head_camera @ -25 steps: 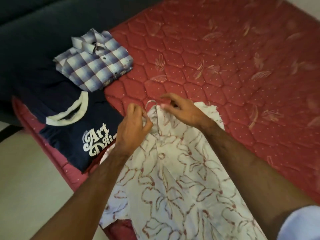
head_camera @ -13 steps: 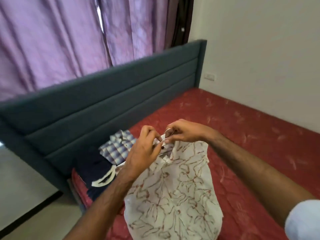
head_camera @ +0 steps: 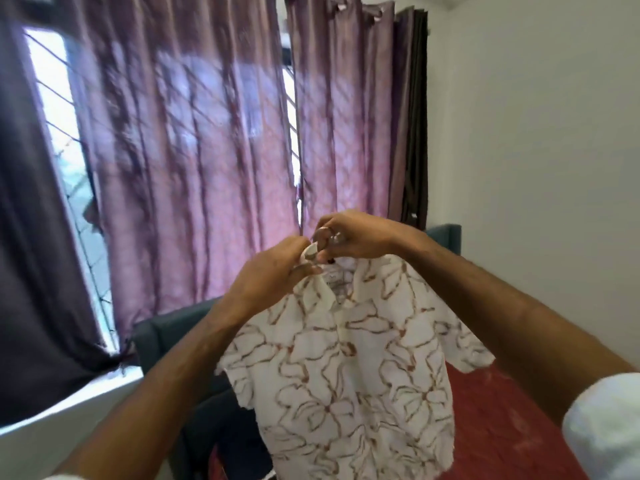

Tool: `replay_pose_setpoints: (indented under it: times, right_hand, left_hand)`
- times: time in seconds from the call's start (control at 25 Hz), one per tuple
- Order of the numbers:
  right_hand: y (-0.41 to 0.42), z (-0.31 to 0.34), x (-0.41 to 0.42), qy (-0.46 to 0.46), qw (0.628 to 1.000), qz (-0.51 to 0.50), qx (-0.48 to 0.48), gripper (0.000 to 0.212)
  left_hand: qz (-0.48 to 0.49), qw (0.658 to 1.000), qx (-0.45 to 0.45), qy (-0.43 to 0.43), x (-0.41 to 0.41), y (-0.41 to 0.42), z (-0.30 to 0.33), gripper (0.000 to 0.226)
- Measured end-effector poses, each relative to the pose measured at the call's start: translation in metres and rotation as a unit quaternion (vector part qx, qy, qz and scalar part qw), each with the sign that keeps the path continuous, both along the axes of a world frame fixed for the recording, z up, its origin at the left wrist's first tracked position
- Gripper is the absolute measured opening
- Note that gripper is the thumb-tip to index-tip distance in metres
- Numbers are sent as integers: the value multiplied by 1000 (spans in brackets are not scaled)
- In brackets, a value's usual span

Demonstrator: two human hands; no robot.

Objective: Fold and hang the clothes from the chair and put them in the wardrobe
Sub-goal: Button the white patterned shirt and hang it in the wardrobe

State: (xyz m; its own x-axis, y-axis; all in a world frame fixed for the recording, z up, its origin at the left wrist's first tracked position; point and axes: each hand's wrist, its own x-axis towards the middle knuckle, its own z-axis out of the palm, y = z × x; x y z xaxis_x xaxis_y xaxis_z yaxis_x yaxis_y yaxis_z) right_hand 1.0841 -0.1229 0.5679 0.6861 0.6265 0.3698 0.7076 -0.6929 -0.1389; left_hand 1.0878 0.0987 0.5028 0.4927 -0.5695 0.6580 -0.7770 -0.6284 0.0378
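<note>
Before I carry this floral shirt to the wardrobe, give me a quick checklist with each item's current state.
1. Right hand grips the hanger hook: ok.
2. Left hand pinches the collar: ok.
3. Floral shirt lifted off the red mattress, hanging free: ok.
4. Hanger seated in both shoulders: cannot tell, hidden under fabric.
5. Collar lying flat: not ok, bunched in the left hand.
6. Wardrobe path: cannot tell, out of view.

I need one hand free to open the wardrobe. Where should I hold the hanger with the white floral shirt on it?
By the metal hook at the top, coming from above. The shirt hangs straight down from it, so its weight sits under that point. Your right hand already grips the hook; the left hand, pinching the collar, is probably the one to free.
</note>
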Motion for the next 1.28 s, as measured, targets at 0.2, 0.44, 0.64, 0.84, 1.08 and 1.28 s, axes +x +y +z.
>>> replay_pose_setpoints:
  times: [0.2,0.44,0.64,0.84,1.08,1.28]
  right_hand:
    - [59,55,24,-36,999,-7,25,17]
    - [172,81,79,-85,996,11,5,25]
    - [286,114,114,-103,993,49,19,20]
    - [402,142,144,-141,981,105,77,29]
    - [541,153,184,-24,952,236,194,45]
    - [627,158,240,143,877,404,217,39]
  left_hand:
    - [62,996,2,-59,17,84,37,49]
    - [129,986,20,-108,52,214,52,35]
    - [254,953,-7,-166,64,327,78,17]
    - [367,910,-56,-182,59,429,99,38]
    - [509,823,-64,-243,49,544,123,23]
    - [625,733,-47,-264,32,656,145,19]
